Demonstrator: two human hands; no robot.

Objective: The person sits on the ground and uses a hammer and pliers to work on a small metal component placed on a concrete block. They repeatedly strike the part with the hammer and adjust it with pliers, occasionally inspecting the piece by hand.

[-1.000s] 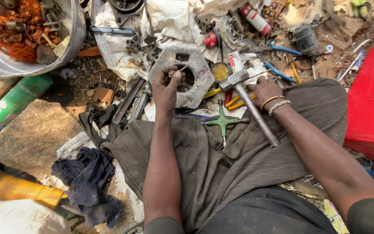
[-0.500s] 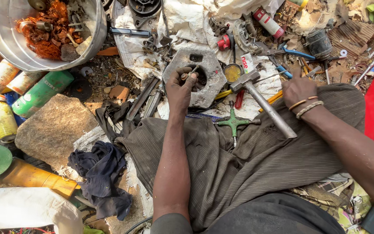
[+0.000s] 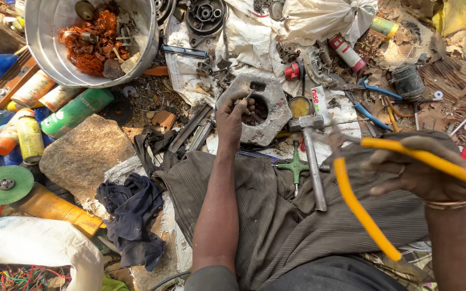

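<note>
A: Your left hand (image 3: 237, 116) rests on the grey casting (image 3: 260, 110), fingertips pinched on some small part at the rim of its centre hole; the part is too small to tell what it is

B: And the right?

A: Your right hand (image 3: 419, 175) is clenched around the yellow-handled pliers (image 3: 362, 210), held up over your lap, to the right of the casting. The nose points toward the hammer (image 3: 311, 161), which lies just below and right of the casting

B: How will that casting handle?

A: I'd judge it heavy and stiff, cast metal, rough-skinned, so it won't slip. Take it by the thick outer edge, not by the hole where loose bits sit. The pliers look light; the smooth handle sleeves could slide in a loose grip, so hold them well back

B: What's crowding you?

A: Plenty. A green cross wrench (image 3: 295, 167) lies right below the casting, beside the hammer shaft. Flat metal bars (image 3: 192, 129) lie to its left, and further left sits a big stone (image 3: 84, 153). The steel bowl (image 3: 49, 48) with copper wire is up and left of the casting. Blue-handled pliers (image 3: 373, 105) and a small yellow tin (image 3: 299, 106) lie to its right. Above it, on white sacking (image 3: 244, 43), are more small parts that could snag or roll if you drag the casting that way
</note>
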